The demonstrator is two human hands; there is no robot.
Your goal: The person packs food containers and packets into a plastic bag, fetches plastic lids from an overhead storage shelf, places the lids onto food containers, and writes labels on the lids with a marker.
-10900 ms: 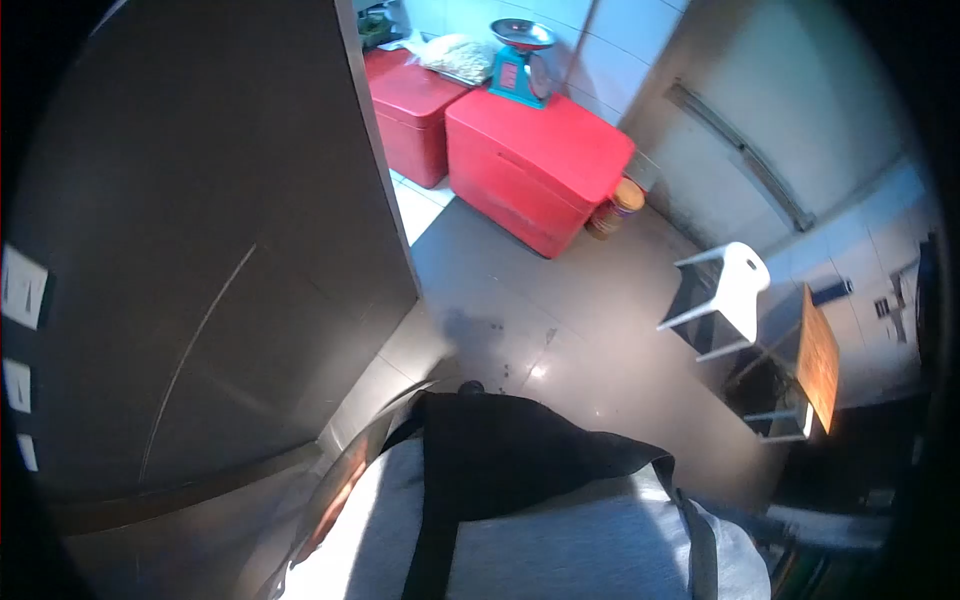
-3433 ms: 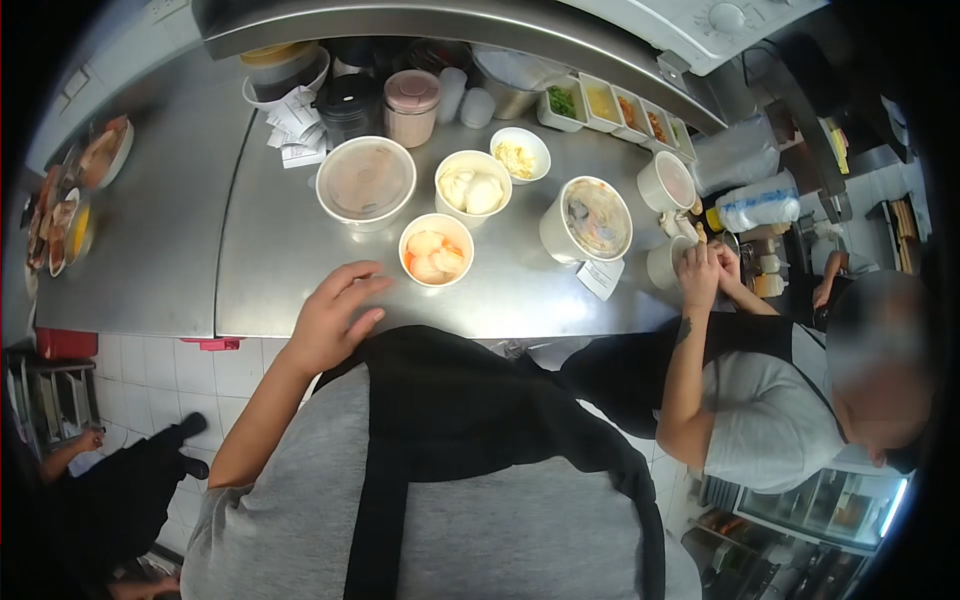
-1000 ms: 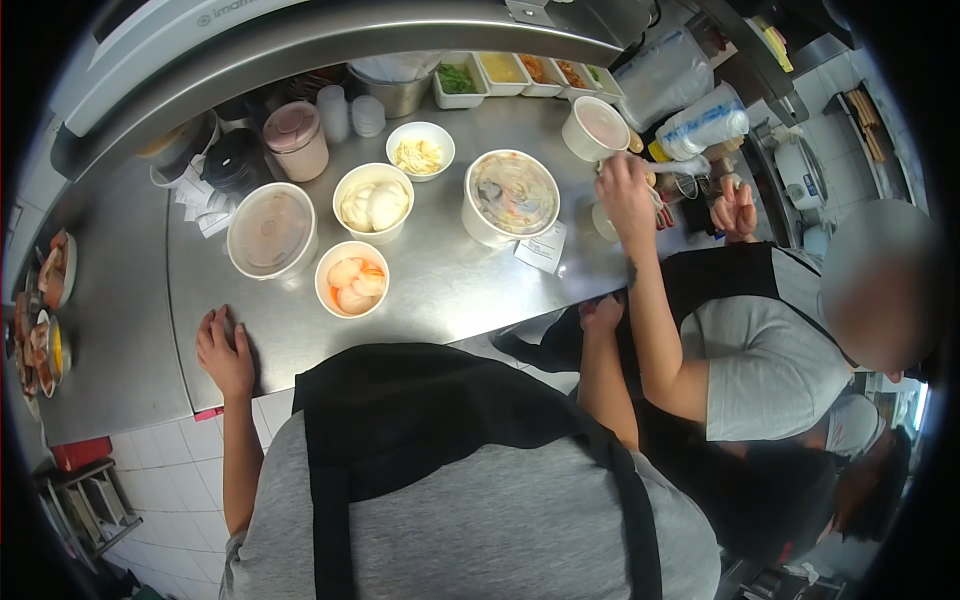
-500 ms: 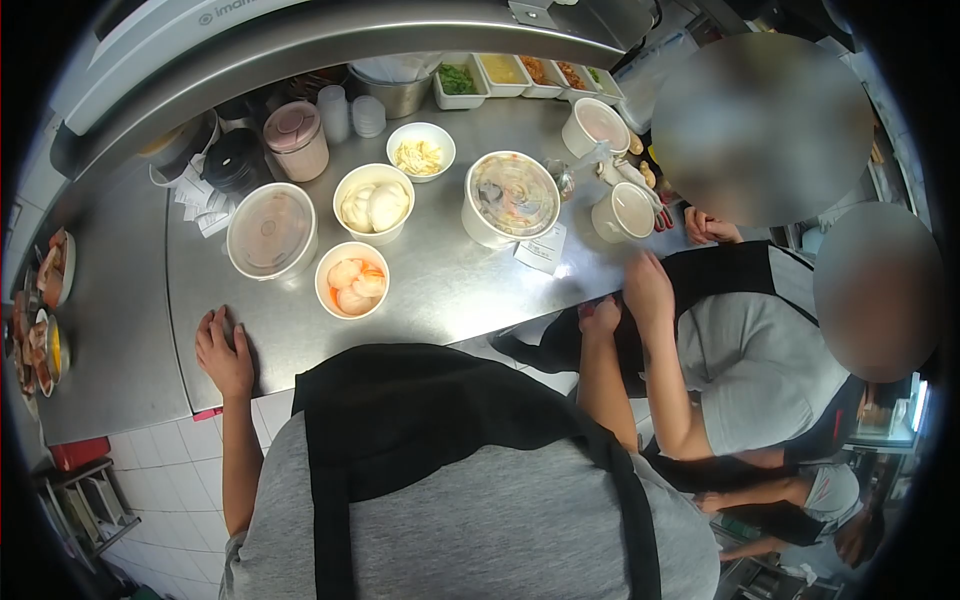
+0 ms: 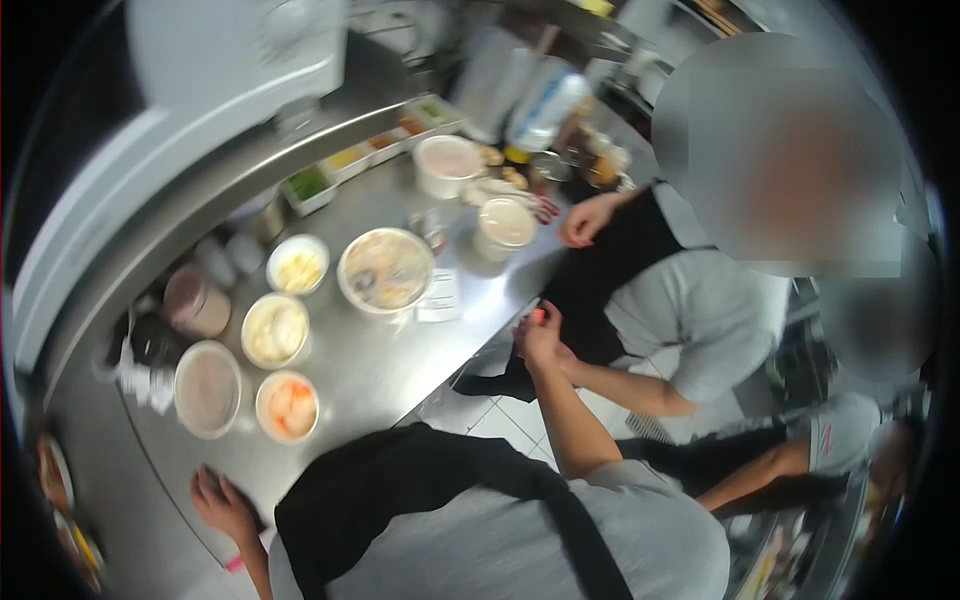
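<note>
My left hand point(image 5: 222, 505) rests on the steel counter near its front edge, fingers apart and holding nothing. Nearest to it are a bowl of pale pieces in orange liquid point(image 5: 288, 407) and a lidded tub point(image 5: 209, 390). My right hand point(image 5: 541, 338) is off the counter's front edge, fingers closed round a small red thing point(image 5: 538, 316) whose kind I cannot make out. A co-worker's hand point(image 5: 568, 364) is close beside it, partly hidden. Further back stand a bowl of white round pieces point(image 5: 276, 331), a bowl of yellowish shreds point(image 5: 298, 265) and a large lidded bowl point(image 5: 386, 271).
A paper slip point(image 5: 439, 296) lies beside the large bowl. Two lidded tubs point(image 5: 447, 167) point(image 5: 504, 230) stand at the right. Trays of toppings point(image 5: 310, 188) line the shelf side. Another person's hand point(image 5: 592, 219) is at the counter's right end. Co-workers stand close on my right.
The view has turned to the right and blurred. The nearest co-worker's raised hand has come down beside my right hand. My left hand stays on the counter.
</note>
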